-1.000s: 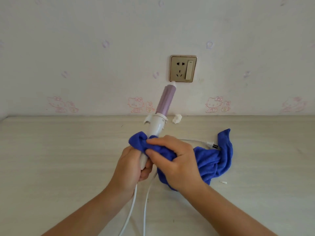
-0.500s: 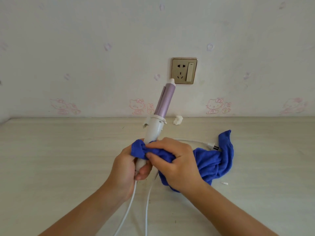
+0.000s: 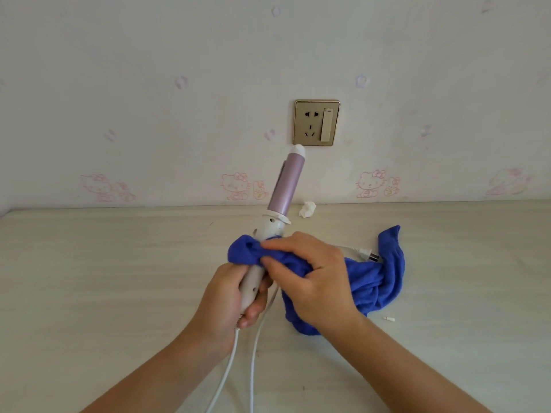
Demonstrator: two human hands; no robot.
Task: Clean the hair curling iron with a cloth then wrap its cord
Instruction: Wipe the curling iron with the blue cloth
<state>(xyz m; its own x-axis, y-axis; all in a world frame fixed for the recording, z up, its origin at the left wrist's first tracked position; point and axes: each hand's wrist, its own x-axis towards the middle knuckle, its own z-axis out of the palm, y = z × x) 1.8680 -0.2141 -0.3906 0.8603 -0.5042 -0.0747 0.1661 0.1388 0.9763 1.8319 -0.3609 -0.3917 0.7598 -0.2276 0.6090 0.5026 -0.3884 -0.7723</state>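
Head view, down over table (image 3: 89,278)

I hold the white-handled curling iron (image 3: 275,231) with its lilac barrel tilted up toward the wall. My blue terry cloth (image 3: 372,281) wraps the handle and trails onto the table. Its white cord (image 3: 253,368) hangs toward me, with the plug (image 3: 365,254) lying unplugged by the cloth.

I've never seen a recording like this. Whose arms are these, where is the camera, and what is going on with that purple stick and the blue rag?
No machine here: a person wears a camera on the head, looking down at both hands. The left hand holds a curling iron by its white handle, purple barrel pointing up. The right hand presses a blue cloth around the handle to wipe it. On the table lie the white cord, its unplugged plug and a crumpled tissue. A wall socket sits behind.
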